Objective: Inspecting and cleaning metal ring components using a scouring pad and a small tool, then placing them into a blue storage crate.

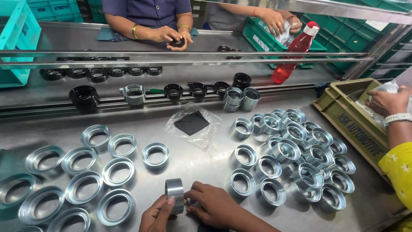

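Note:
My left hand (158, 215) and my right hand (213, 205) meet at the bottom centre of the steel table. Together they hold one shiny metal ring (175, 191) standing on its edge, the left thumb on its side and the right fingertips against it. Several wide, flat metal rings (119, 170) lie in rows to the left of my hands. To the right lies a dense cluster of several smaller metal rings (296, 161), most with the open side up.
A clear plastic bag with a black square (192, 123) lies mid-table. Black rings (84, 95) and metal rings (240, 98) sit along a rail. A red bottle (295, 50) stands behind. An olive crate (351, 119) is at right, with another person's hand (387, 102) over it. Other people's hands work opposite.

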